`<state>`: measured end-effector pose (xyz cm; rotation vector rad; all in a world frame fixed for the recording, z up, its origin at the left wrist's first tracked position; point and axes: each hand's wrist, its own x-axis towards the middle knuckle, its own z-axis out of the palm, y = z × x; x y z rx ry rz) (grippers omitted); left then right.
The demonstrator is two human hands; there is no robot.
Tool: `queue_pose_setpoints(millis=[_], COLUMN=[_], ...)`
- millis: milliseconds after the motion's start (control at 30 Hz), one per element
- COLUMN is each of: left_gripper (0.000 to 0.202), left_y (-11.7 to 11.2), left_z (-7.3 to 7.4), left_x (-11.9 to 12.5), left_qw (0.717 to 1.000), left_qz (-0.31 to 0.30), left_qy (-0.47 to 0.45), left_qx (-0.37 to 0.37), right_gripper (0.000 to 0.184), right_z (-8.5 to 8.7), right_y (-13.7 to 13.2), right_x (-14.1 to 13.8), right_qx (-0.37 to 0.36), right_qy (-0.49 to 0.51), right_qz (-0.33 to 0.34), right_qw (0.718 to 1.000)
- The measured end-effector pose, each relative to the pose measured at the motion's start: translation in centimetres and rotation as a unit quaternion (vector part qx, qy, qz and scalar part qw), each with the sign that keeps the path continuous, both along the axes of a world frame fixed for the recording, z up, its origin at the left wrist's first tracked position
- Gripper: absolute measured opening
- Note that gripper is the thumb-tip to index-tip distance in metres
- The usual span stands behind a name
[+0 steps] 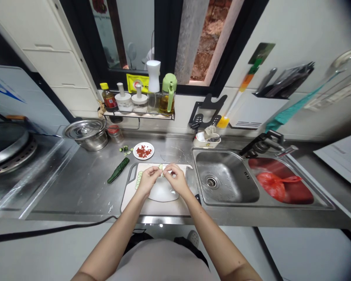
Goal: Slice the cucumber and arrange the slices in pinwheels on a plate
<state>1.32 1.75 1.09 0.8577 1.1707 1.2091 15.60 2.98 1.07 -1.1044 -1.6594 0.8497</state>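
My left hand pinches a thin cucumber slice between thumb and fingertips. Close against it, my right hand has its thumb and forefinger drawn together at the slice's edge; its fingertips partly hide what they grip. Both hands are above a white dish, which rests on a pale cutting board with a grey handle. A row of overlapping cucumber slices lies along the board's left side. By the right edge of the board a black handle shows, mostly hidden by my forearm.
Left of the board lies a cucumber piece, with cucumber scraps behind it. A small plate holds chopped red bits. Further left stands a lidded steel pot. The double sink is at right, below a faucet.
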Motion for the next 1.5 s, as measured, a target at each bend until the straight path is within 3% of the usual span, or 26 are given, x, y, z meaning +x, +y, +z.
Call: queue_pose_setpoints(millis=[367, 733, 967, 1100, 1300, 1500], left_gripper=[0.035, 0.049, 0.053, 0.040, 0.019, 0.017], left_y=[-0.1, 1.4, 2.6, 3.7, 5.7, 6.4], left_z=[-1.0, -3.2, -4.7, -5.8, -7.0, -7.7], left_x=[0.5, 1.0, 1.0, 0.9, 0.3, 0.1], left_qw=[1.000, 0.999, 0.999, 0.998, 0.986, 0.937], left_qz=[0.022, 0.042, 0.026, 0.025, 0.041, -0.001], left_qy=[-0.014, -0.029, -0.012, 0.026, 0.152, 0.349], left_qx=[0.007, 0.001, 0.033, 0.060, 0.061, 0.020], right_gripper=[0.017, 0.013, 0.005, 0.005, 0.004, 0.007], right_z=[-0.8, -1.8, -2.5, -3.0, -3.8, -5.6], right_y=[0.6, 2.7, 3.8, 4.7, 7.1, 8.4], right_x=[-0.3, 0.5, 0.8, 0.9, 1.2, 1.2], right_qx=[-0.148, -0.328, -0.322, -0.325, -0.280, -0.199], right_qy=[0.074, 0.088, 0.066, 0.046, -0.041, -0.190], right_qz=[-0.006, 0.011, 0.015, 0.019, 0.051, 0.040], right_qw=[0.986, 0.940, 0.944, 0.945, 0.958, 0.961])
